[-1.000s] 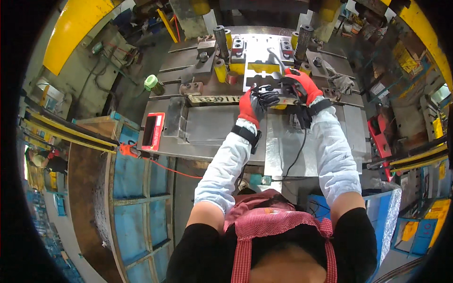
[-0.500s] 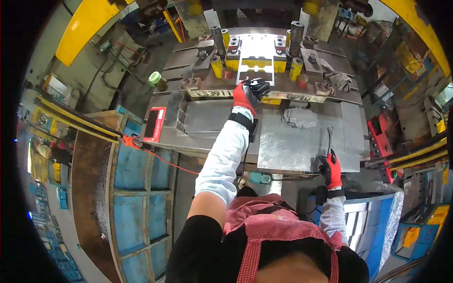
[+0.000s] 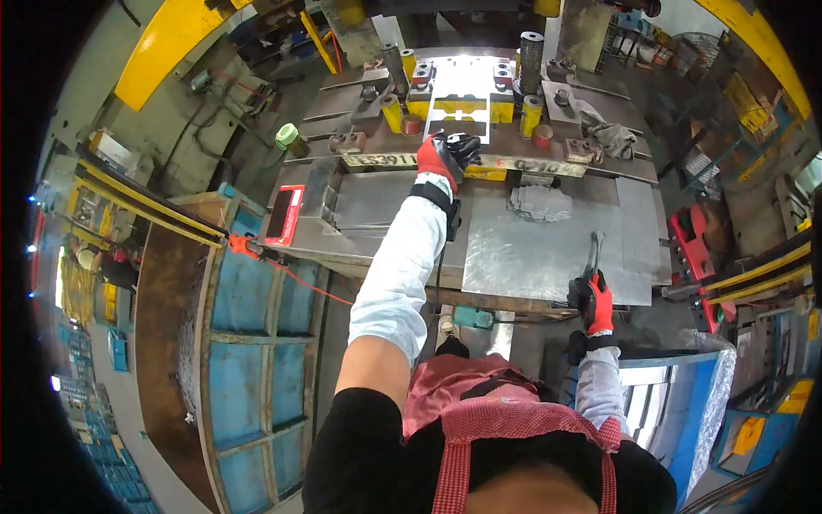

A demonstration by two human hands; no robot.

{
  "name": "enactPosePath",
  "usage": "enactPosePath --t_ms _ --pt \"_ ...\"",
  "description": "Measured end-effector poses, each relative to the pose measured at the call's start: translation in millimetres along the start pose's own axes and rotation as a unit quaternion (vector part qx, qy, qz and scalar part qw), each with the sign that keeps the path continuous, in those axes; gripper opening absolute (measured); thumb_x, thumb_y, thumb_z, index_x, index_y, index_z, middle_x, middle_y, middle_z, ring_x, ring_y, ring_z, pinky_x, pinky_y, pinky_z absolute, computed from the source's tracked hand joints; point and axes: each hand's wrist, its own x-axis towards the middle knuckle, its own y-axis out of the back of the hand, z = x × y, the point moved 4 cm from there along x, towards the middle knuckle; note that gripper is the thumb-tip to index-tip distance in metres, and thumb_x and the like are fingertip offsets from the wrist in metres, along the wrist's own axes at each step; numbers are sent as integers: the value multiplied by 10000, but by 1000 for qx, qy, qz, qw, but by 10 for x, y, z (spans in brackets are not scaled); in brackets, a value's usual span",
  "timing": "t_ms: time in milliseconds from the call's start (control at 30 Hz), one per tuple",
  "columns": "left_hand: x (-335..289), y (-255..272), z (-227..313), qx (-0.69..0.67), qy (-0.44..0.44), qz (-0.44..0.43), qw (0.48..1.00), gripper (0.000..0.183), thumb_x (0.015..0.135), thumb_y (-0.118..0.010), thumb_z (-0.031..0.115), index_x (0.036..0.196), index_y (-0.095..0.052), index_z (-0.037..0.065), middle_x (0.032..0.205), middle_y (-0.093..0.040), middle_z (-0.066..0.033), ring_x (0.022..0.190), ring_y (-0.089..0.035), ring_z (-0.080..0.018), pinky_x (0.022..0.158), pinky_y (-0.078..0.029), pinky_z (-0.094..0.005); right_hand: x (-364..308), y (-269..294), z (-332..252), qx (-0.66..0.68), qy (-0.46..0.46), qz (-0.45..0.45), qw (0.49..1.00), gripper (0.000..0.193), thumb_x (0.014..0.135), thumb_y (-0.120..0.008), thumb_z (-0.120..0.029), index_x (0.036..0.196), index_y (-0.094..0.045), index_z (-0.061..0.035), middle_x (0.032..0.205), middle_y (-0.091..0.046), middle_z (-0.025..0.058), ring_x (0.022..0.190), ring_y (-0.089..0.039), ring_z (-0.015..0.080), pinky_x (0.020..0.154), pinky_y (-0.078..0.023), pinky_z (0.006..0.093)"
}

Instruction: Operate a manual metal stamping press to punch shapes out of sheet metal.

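My left hand (image 3: 449, 157), in a red and black glove, reaches forward to the press die. Its fingers are curled at the near edge of a bright metal sheet (image 3: 461, 79) with cut-outs, which lies in the die; the fingertips are partly hidden. Closer to me, at the right, my gloved right hand (image 3: 592, 301) is closed round a slim metal hand tool (image 3: 597, 247) with a rounded head, pointing away from me. Under that tool lies a flat grey metal plate (image 3: 531, 257). A small stack of cut metal pieces (image 3: 541, 203) rests on the plate's far part.
Yellow guide posts (image 3: 531, 116) and dark columns stand around the die. Grey sheets (image 3: 372, 201) and a red-framed dark panel (image 3: 284, 214) lie left on the bench. A grey rag (image 3: 610, 133) sits at the right. Blue bins (image 3: 237, 385) flank me on the left.
The whole view has shifted slightly. The right hand's tool leans a little differently and the hand has turned slightly. The left hand stays at the sheet's near edge.
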Motion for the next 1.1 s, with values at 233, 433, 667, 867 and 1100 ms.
enactPosePath --t_ms 233,433,667,867,1100 --pt "34 23 -18 -31 -22 20 999 508 879 -317 328 1048 -464 -127 1007 -552 -271 937 -552 -389 866 -436 -468 45 -5 31 18 -1 10 1000 145 769 -559 -98 849 -440 -76 634 -484 29 500 -477 132 457 -408 259" --pt "76 50 -14 -39 1 -22 999 507 877 -317 332 1044 -471 -122 996 -558 -272 935 -555 -388 862 -440 -464 45 21 50 -10 11 19 1000 128 783 -555 -105 865 -462 -72 650 -514 41 516 -506 147 473 -431 269" --pt "193 163 -49 -51 20 -16 998 501 874 -289 331 1043 -466 -107 996 -550 -284 916 -560 -410 809 -451 -493 54 26 82 -24 16 31 999 149 767 -554 -110 882 -478 -53 651 -524 52 510 -506 154 476 -429 278" --pt "73 16 -56 -8 0 14 1000 501 873 -283 343 1058 -465 -85 978 -553 -253 849 -580 -391 754 -465 -479 66 65 87 6 27 20 999 130 789 -544 -117 894 -489 -63 661 -516 43 517 -505 160 477 -430 277" --pt "22 -10 14 18 -6 23 1000 431 894 -294 258 1125 -405 -89 1066 -522 -243 918 -566 -369 781 -491 -419 47 -16 25 0 19 23 1000 127 751 -551 -80 839 -461 -60 627 -498 40 476 -490 151 469 -431 278"
